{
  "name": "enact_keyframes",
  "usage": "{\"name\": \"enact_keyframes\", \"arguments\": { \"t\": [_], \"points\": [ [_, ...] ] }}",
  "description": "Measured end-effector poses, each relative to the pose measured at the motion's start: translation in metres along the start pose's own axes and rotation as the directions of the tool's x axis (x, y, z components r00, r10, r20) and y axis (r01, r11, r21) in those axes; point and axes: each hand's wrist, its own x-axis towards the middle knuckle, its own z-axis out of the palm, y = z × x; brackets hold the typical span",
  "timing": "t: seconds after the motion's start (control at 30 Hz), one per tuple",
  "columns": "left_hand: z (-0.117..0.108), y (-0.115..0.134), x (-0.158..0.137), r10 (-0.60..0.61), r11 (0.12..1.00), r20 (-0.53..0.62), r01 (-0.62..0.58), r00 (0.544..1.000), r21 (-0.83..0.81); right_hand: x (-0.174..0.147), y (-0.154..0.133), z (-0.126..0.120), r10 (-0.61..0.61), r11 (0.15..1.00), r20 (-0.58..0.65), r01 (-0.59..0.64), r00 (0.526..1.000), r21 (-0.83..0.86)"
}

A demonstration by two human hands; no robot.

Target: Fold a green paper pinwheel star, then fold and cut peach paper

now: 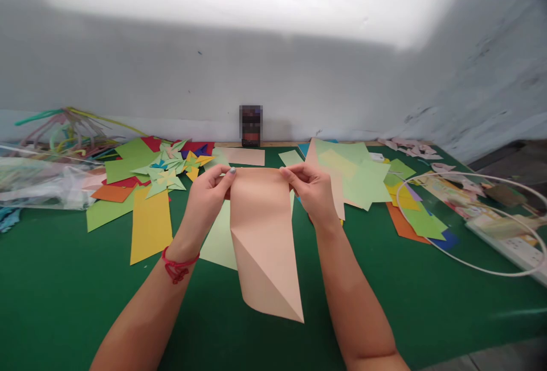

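Observation:
A long sheet of peach paper [267, 234] hangs between my hands above the green table. A diagonal crease crosses its lower half, and its bottom end curls. My left hand [213, 186] pinches the top left corner, while my right hand [310, 188] pinches the top right one. Partly hidden behind the sheet and my left wrist lies a pale green paper [220, 240]. Left of my left hand, folded paper stars [166, 168] in green and yellow are heaped together.
A yellow sheet [151, 225] lies at the left among coloured papers. Large light green sheets [363, 174] are right of my hands. Further right are a white hoop [470, 271] and a power strip [513, 248]. A pixelated dark object [250, 126] stands against the wall.

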Motion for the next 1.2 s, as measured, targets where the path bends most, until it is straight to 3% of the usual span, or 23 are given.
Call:
{"name": "enact_keyframes", "arguments": {
  "t": [0.17,0.33,0.53,0.73,0.93,1.07,1.2],
  "points": [
    [0.002,0.002,-0.001,0.029,1.000,-0.030,-0.029,0.999,0.007,0.000,0.000,0.002,-0.018,1.000,-0.028,0.017,0.999,-0.025],
    [0.002,0.001,0.000,-0.034,0.998,0.064,0.031,0.997,0.053,-0.001,0.002,0.006,-0.068,0.998,-0.072,0.067,0.995,-0.015],
    [0.002,-0.001,-0.002,-0.058,0.994,0.039,0.054,0.998,0.094,-0.002,0.002,0.008,-0.096,0.995,-0.105,0.092,0.990,-0.044],
    [0.005,-0.002,-0.001,-0.103,0.994,0.177,0.092,0.979,0.066,0.000,0.002,0.003,-0.095,0.994,-0.171,0.085,0.981,-0.063],
    [0.005,-0.006,0.000,-0.036,0.985,0.101,0.018,0.994,0.170,-0.001,-0.002,0.002,-0.106,0.991,-0.176,0.088,0.979,-0.105],
    [0.010,-0.005,-0.001,-0.056,0.997,0.153,0.047,0.987,0.063,-0.002,-0.001,0.004,-0.099,0.991,-0.212,0.076,0.972,-0.112],
    [0.018,-0.007,-0.005,-0.147,0.987,0.250,0.159,0.957,-0.027,-0.002,-0.002,0.006,-0.116,0.990,-0.271,0.090,0.955,-0.107]
  ]
}}
